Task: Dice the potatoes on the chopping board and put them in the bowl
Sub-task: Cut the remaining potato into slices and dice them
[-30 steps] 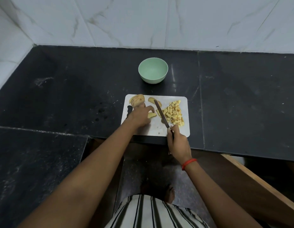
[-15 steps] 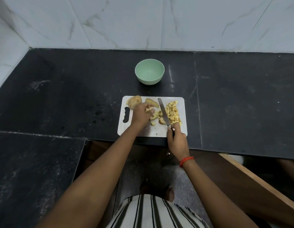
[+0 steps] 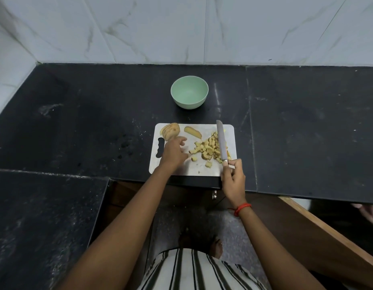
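A white chopping board [image 3: 202,170] lies at the counter's front edge. A heap of diced potato [image 3: 208,148] covers its right half. A sliced potato half [image 3: 170,131] sits at the board's far left corner, with a single slice [image 3: 193,132] beside it. My left hand [image 3: 174,151] hovers over the board's left side, fingers relaxed and holding nothing. My right hand [image 3: 233,178] grips the handle of a knife [image 3: 221,141], whose blade lies over the right side of the heap. A pale green bowl [image 3: 189,92] stands behind the board and looks empty.
The black stone counter [image 3: 77,122] stretches left and right, meeting a marble wall [image 3: 181,28] behind. A lower black slab [image 3: 35,216] sits at near left. A wooden edge [image 3: 327,237] runs at lower right.
My left hand let go of the piece it held and drew back to the left. The knife moved right across the heap, pushing the cut pieces together.
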A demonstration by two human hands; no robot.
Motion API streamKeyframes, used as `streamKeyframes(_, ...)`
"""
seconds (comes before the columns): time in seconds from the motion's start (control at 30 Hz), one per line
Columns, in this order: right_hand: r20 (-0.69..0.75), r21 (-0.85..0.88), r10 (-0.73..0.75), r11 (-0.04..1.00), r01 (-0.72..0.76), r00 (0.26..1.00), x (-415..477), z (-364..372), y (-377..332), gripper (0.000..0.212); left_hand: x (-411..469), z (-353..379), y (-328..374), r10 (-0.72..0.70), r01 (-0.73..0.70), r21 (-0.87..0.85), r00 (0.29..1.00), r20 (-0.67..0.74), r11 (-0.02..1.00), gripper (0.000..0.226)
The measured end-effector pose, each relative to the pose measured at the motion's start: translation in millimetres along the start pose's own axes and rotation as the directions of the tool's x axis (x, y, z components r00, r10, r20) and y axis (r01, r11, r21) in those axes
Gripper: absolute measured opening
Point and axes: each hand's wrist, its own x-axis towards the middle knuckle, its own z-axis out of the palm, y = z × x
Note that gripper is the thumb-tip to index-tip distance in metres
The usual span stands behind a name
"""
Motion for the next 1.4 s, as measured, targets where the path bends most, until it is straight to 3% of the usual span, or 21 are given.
streamKeyframes(0.1, -0.003, 0.047, 0.055, 0.997, -0.055, 0.998, 4, 2, 4, 0.017, 2, 10, -8, -0.032, 0.024, 0.129, 0.998, 0.061, 0.991, 0.047)
streamKeyframes(0.17, 0.007, 0.057, 0.076, 0.995, -0.076, 0.997, 7, 2, 5, 0.017, 3, 19, -2, 0.001, -0.004, 0.109, 0.999, 0.034, 0.994, 0.038)
streamKeyframes(0.3, 0.026, 0.049, 0.084, 0.995, -0.085, 0.996, 8, 3, 3, 0.014, 4, 34, 11, 0.054, -0.056, 0.062, 0.998, 0.023, 0.996, 0.044)
streamKeyframes(0.47, 0.014, 0.061, 0.103, 0.993, -0.104, 0.995, 8, 1, 0, 0.012, 20, 21, 16, 0.066, -0.059, 0.159, 0.997, -0.038, 0.986, 0.034)
streamKeyframes(0.57, 0.013, 0.064, 0.109, 0.992, -0.110, 0.994, 7, 2, -1, 0.013, 39, 3, 28, 0.204, -0.178, 0.307, 0.977, -0.057, 0.935, 0.038)
streamKeyframes(0.67, 0.011, 0.062, 0.101, 0.993, -0.101, 0.995, 7, 2, -2, 0.015, 60, -6, 41, 0.314, -0.315, 0.450, 0.946, 0.079, 0.836, 0.048)
streamKeyframes(0.8, 0.012, 0.054, 0.091, 0.994, -0.091, 0.996, 6, 2, -2, 0.014, 69, -8, 47, 0.263, -0.304, 0.551, 0.952, 0.156, 0.777, 0.035)
streamKeyframes(1.2, 0.014, 0.012, 0.073, 0.997, -0.073, 0.997, 5, 2, -1, 0.013, 64, -9, 27, 0.444, -0.427, 0.575, 0.888, 0.120, 0.698, 0.012)
streamKeyframes(1.4, 0.013, 0.003, 0.074, 0.997, -0.074, 0.997, 6, 2, 0, 0.014, 58, 0, 5, 0.556, -0.477, 0.621, 0.828, 0.079, 0.622, 0.016)
